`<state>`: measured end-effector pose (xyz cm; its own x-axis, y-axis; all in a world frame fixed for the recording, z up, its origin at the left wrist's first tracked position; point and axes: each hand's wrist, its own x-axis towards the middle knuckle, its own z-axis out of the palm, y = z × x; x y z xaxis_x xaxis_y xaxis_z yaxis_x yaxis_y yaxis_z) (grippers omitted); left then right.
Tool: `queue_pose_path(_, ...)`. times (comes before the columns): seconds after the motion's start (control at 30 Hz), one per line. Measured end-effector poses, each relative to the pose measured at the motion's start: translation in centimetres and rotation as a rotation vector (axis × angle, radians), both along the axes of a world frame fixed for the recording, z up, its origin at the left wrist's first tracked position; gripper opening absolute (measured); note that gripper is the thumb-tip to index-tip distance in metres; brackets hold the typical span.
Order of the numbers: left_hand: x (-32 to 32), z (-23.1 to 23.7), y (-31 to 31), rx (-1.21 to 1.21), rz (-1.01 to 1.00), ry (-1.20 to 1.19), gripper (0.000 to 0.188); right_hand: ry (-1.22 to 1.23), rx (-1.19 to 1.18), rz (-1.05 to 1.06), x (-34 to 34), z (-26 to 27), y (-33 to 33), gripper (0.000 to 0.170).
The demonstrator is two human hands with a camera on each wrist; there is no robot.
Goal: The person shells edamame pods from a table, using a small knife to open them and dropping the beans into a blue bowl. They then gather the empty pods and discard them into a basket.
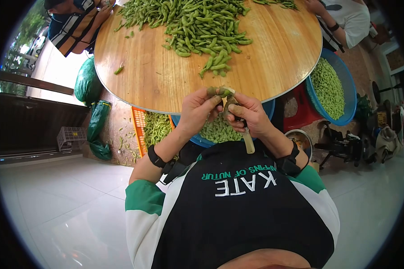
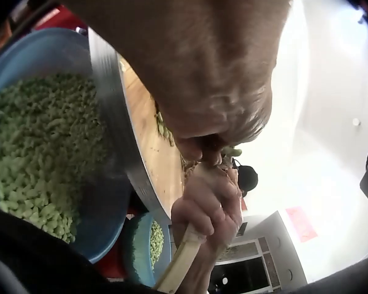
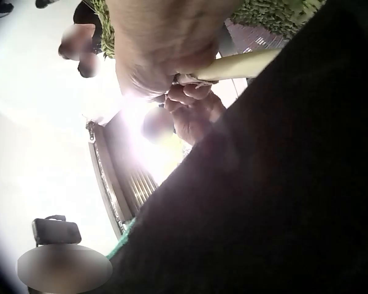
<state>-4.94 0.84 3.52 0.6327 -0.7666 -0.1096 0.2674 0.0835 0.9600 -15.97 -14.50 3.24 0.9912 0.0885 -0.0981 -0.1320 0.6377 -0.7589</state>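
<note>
Both hands meet above the near edge of the round wooden table (image 1: 274,67). Between the fingertips of my left hand (image 1: 197,110) is a green soybean pod (image 1: 229,91), partly covered by fingers. My right hand (image 1: 253,116) grips a tool with a pale handle (image 1: 249,142), which points back toward the body; its working end is hidden by the fingers. Brownish coverings or stains show on several fingertips. Directly below the hands, shelled green beans (image 1: 220,130) fill a blue basin (image 1: 271,110). Beyond the hands, a heap of soybean pods (image 1: 202,27) spreads over the table.
At right stands another blue basin (image 1: 353,92) of shelled beans, beside a red stool (image 1: 303,112) and a metal bowl (image 1: 307,136). An orange crate (image 1: 139,127) with pods and green sacks (image 1: 86,83) are at left. Two people sit at the table's far sides.
</note>
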Motion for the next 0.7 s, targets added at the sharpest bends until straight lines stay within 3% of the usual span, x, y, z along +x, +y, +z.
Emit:
queue_pose_path(0.1, 0.0, -0.2, 0.0, 0.054, 0.009, -0.036, 0.012, -0.017, -0.162, -0.089, 0.0, -0.5, 0.5, 0.032)
queue_pose_path(0.23, 0.3, 0.3, -0.4, 0.084, 0.024, 0.008, 0.010, -0.040, -0.198, -0.141, 0.3, -1.0, 0.5, 0.029)
queue_pose_path(0.3, 1.3, 0.2, 0.0, -0.167, -0.210, 0.477, 0.010, -0.051, -0.111, -0.022, 0.2, -1.0, -0.4, 0.037)
queue_pose_path(0.33, 1.9, -0.1, 0.1, -0.168, -0.207, 0.478, 0.010, -0.049, -0.111, -0.019, 0.2, -1.2, -0.9, 0.037)
queue_pose_path(0.4, 2.7, -0.4, 0.2, -0.169, -0.493, 0.750, 0.011, -0.053, -0.149, 0.106, 0.2, -1.9, -1.8, 0.031)
queue_pose_path(0.43, 2.3, -0.1, 0.0, -0.171, -0.494, 0.748, 0.011, -0.084, -0.257, 0.086, 0.3, -2.0, -1.9, 0.028)
queue_pose_path(0.5, 1.1, 0.5, -0.4, 0.031, -0.192, 0.591, 0.012, -0.016, -0.167, 0.032, 0.2, -1.7, -1.4, 0.027)
queue_pose_path(0.53, 0.8, 0.3, -0.5, 0.033, -0.195, 0.590, 0.012, 0.054, -0.073, -0.024, 0.0, -1.4, -1.1, 0.026)
queue_pose_path(0.6, 0.5, -0.1, -0.8, 0.126, -0.090, 0.113, 0.014, 0.105, 0.025, -0.036, -0.2, -1.3, -1.0, 0.024)
queue_pose_path(0.63, -0.1, -0.1, -0.9, 0.127, -0.091, 0.115, 0.014, 0.161, 0.127, -0.044, -0.3, -1.2, -0.9, 0.023)
queue_pose_path(0.7, -1.2, -0.1, -1.0, 0.195, 0.183, -0.759, 0.018, 0.184, 0.204, -0.069, -0.2, -0.7, -0.5, 0.022)
